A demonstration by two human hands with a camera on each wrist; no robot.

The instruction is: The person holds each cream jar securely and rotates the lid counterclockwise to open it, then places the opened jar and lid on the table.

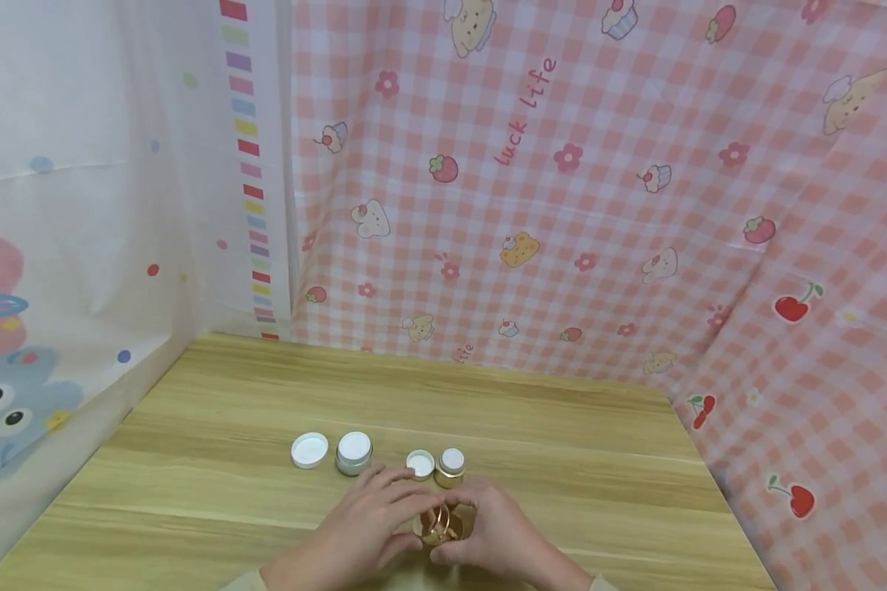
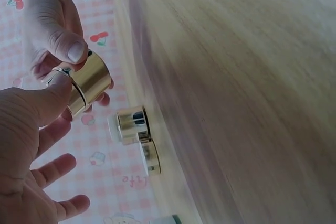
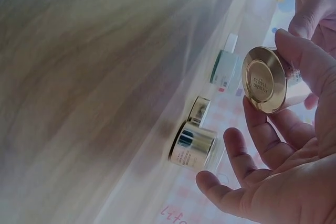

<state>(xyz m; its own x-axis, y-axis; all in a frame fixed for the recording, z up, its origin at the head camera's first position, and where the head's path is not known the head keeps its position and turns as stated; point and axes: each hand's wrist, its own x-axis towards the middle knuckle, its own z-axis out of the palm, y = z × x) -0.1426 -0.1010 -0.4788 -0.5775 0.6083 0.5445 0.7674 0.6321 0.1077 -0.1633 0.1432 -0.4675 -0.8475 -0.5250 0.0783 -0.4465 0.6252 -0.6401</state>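
Both hands hold a shiny gold cosmetic jar (image 1: 438,527) above the table near its front edge. My left hand (image 1: 377,517) pinches one end between thumb and fingers; its other fingers stand spread in the left wrist view. My right hand (image 1: 491,525) grips the other end with thumb and fingers. The jar's round gold base (image 3: 264,80), tilted and printed with a small code, shows in the right wrist view. A thin dark seam circles the gold jar (image 2: 93,77) in the left wrist view. Its top is partly hidden by fingers.
Just beyond the hands stand a smaller gold jar (image 1: 451,469) with a white top and an upturned lid (image 1: 420,465) beside it. Further left are a pale glass jar (image 1: 354,454) and its white lid (image 1: 310,451). Patterned cloths (image 1: 517,205) enclose the wooden table (image 1: 562,443).
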